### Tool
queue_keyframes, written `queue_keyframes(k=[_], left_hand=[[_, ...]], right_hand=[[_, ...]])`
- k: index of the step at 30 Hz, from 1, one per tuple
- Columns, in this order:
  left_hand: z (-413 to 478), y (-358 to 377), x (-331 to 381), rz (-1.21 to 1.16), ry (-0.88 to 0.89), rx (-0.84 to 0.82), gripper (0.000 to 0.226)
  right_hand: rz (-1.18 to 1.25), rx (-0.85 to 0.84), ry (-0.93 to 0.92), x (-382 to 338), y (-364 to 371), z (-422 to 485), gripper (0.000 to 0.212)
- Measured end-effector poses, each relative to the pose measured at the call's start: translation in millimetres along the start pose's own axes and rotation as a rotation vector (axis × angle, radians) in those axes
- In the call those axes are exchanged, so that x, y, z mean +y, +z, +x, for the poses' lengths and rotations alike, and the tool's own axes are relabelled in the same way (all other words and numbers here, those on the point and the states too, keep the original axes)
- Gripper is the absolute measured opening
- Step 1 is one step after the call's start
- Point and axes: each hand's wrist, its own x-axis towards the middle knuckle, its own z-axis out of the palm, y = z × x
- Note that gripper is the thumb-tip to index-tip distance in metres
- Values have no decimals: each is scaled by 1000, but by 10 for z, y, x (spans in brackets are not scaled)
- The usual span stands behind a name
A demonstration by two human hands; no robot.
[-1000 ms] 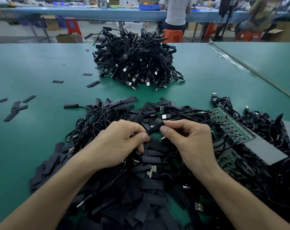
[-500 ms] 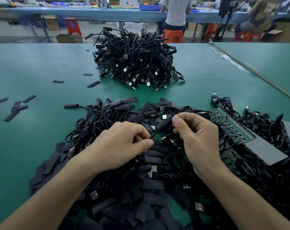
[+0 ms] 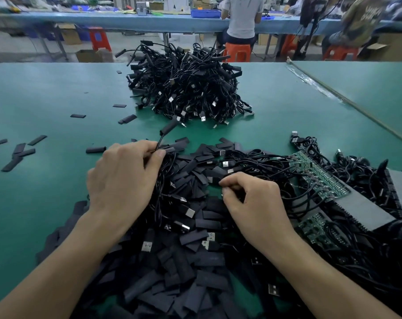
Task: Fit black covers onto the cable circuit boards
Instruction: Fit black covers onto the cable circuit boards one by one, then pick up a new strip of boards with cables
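The covered board point(image 3: 169, 128) pokes out past my left hand point(image 3: 124, 178), its black sleeve pointing toward the far side. I pinch its cable point(image 3: 159, 143) just below the sleeve between thumb and forefinger. Holding it by the lead keeps my fingers off the cover, and I judge this one is done and ready to go away from me. My right hand point(image 3: 253, 201) is curled with thumb and forefinger pressed together down in the tangle. I cannot tell whether they have hold of a cover, a lead or nothing.

Under both wrists lies the pile of loose covers point(image 3: 184, 272), heaped nearest me so either hand can dip in. The green board strips point(image 3: 319, 178) with their leads sit to the right, beside my right hand, which suits that hand for picking the next one. The far heap point(image 3: 186, 88) of cables sits straight ahead, apart from the near pile, with a band of bare table point(image 3: 45, 93) between them.

That band is my clear lane for sending the piece forward. To the left the table is open apart from some stray covers point(image 3: 18, 153). On the right, a raised strip point(image 3: 333, 97) runs diagonally away, and the tangle of leads crowds that side, so I would snag there first.
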Motion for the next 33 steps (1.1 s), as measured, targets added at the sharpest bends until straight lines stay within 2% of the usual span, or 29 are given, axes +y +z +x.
queue_keyframes(k=[2, 4, 7, 11, 13, 16, 24, 28, 30, 33], left_hand=[[-7, 44, -38, 87, 16, -61, 33], [-19, 85, -53, 93, 26, -104, 40], [-27, 113, -58, 83, 50, -99, 34], [-48, 126, -66, 97, 68, -120, 23], [-55, 126, -63, 104, 77, -128, 23], [-50, 128, -62, 110, 94, -131, 23], [-64, 109, -19, 100, 136, -118, 22], [-86, 58, 90, -55, 207, -127, 21], [-92, 25, 156, -211, 210, -217, 34], [-106, -1, 215, -439, 191, -377, 48]], right_hand=[[-127, -24, -46, -6, -10, 2, 15], [-257, 22, -121, -31, -39, 1, 14], [-486, 123, -124, -41, -103, 33, 18], [-641, -103, 174, -8, -136, 84, 49], [-681, -188, 221, 2, -123, 89, 50], [-700, -202, 199, -45, -121, 77, 43], [-435, 23, -130, -8, -101, 15, 31], [-297, 197, -428, 13, -78, 12, 30], [-175, 156, -557, -7, -70, 0, 30], [-16, -98, -636, -26, -73, -54, 37]])
